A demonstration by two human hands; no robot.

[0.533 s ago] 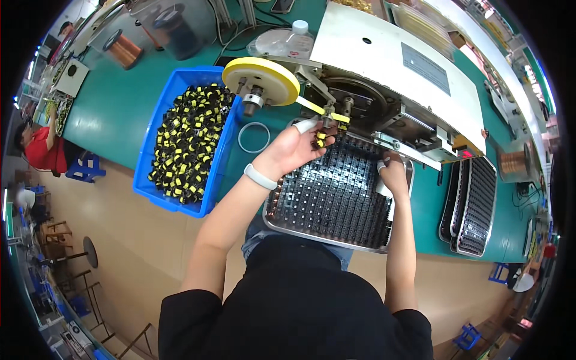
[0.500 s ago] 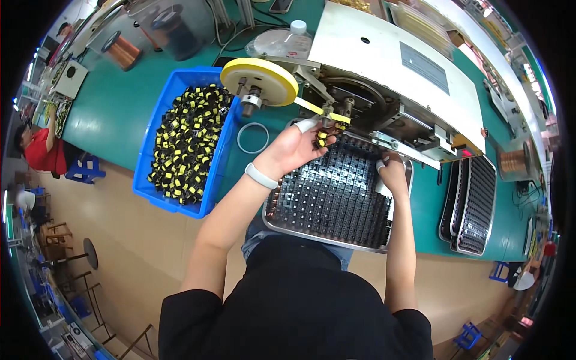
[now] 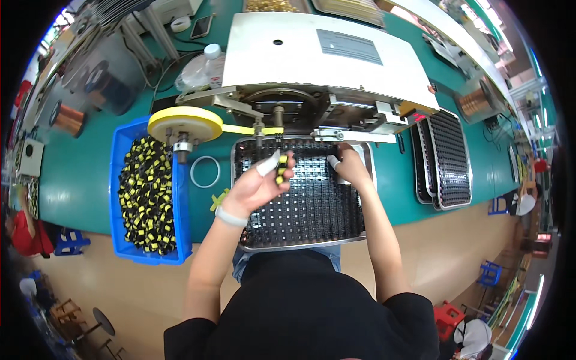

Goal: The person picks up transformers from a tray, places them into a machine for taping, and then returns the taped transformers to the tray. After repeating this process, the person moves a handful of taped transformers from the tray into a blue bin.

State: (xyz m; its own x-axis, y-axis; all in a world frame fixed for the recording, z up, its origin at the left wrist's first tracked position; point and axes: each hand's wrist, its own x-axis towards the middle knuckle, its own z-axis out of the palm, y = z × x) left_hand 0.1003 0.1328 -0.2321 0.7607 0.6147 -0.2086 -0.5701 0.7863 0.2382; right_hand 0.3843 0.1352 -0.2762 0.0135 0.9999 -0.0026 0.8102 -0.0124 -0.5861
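Note:
My left hand (image 3: 259,185), with white wrapping on a finger and a pale band at the wrist, is closed around a few yellow-taped black bobbins (image 3: 281,169). It hovers over the left far part of a metal tray (image 3: 300,245) filled with rows of black bobbins (image 3: 300,207). Just beyond it, the yellow tape end (image 3: 273,130) sticks out at the taping machine (image 3: 282,54), fed from a yellow tape roll (image 3: 186,125). At the tray's far right, my right hand (image 3: 353,168) has its fingers bent together among the bobbins; what they pinch is hidden.
A blue bin (image 3: 183,234) heaped with yellow-taped bobbins stands at the left. Beside it lie a pale ring (image 3: 205,171) and yellow tape scraps (image 3: 219,200). Stacked filled trays (image 3: 444,159) sit at the right, near a copper wire spool (image 3: 474,102). A bottle (image 3: 213,63) stands behind the roll.
My left hand has drawn back from the tape end toward me, keeping the taped bobbins. My right hand stays at the tray's far right. The whole view has turned.

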